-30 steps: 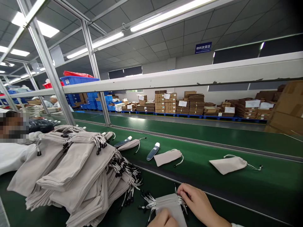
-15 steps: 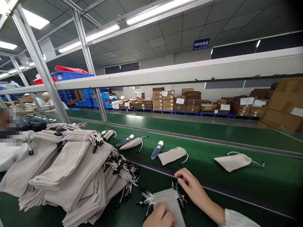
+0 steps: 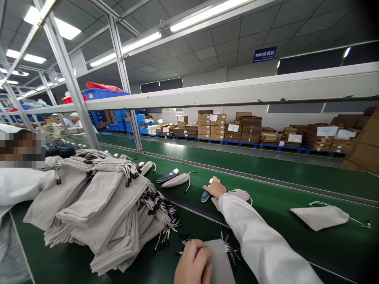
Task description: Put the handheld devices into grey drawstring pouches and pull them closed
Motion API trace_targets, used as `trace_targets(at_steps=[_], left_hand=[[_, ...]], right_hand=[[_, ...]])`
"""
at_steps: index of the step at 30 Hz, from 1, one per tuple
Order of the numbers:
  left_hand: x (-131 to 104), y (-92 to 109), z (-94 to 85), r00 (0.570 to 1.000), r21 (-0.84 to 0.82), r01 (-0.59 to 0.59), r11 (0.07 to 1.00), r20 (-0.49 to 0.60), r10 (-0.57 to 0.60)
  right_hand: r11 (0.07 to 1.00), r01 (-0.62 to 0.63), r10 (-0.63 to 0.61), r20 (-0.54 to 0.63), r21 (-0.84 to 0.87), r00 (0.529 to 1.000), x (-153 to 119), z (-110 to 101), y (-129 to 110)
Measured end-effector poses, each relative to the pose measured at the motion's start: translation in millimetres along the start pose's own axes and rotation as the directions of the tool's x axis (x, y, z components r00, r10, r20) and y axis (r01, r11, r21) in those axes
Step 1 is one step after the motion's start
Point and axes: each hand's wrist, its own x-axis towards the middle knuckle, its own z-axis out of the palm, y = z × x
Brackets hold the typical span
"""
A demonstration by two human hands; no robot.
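My right hand (image 3: 216,187) reaches over the green belt, its thumb and fingers around a flat, elongated dark-blue device with a white end (image 3: 205,196). Partly behind that sleeve lies a light grey drawstring pouch (image 3: 241,194). Low in the view, my left hand (image 3: 194,263) rests with curled fingers on the edge of a small stack of grey drawstring pouches (image 3: 219,258), whose cords end in black tips. To the left is a large heap of similar pouches (image 3: 103,215). Another blue device (image 3: 167,176) lies on the belt beside a filled-looking pouch (image 3: 177,180).
At right on the belt (image 3: 272,221) lies another pouch (image 3: 321,217). A co-worker's white sleeve (image 3: 26,185) is at the far left. Metal posts (image 3: 136,130) and a white beam (image 3: 207,89) cross above the belt. Cardboard boxes (image 3: 211,125) stand beyond.
My right hand has moved forward from beside the small pouch stack to the blue device on the belt. My left hand stays on the stack. The view has turned slightly left.
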Motion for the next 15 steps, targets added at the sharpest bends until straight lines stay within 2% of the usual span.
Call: trace_targets(at_steps=[3, 7, 11, 15], left_hand=[[4.0, -3.5, -5.8, 0.998, -0.02, 0.045, 0.999, 0.037, -0.045], [6.5, -0.1, -9.6, 0.988, 0.011, 0.142, 0.99, 0.063, -0.142], [10.8, 7.1, -18.6, 0.984, 0.068, 0.172, 0.983, 0.038, -0.175], [14.6, 14.0, -27.1, 0.991, -0.105, 0.12, 0.987, 0.076, -0.112]], right_hand=[[0.994, 0.013, -0.016, 0.024, 0.104, 1.0, -0.1, 5.1, 1.1], [0.951, 0.082, -0.073, -0.04, 0.297, 0.996, -18.8, -18.7, 6.1], [0.875, 0.16, -0.146, -0.067, 0.457, 0.987, -67.8, -48.0, 15.4], [0.729, 0.219, -0.249, -0.048, 0.648, 0.967, -124.5, -63.1, 26.7]])
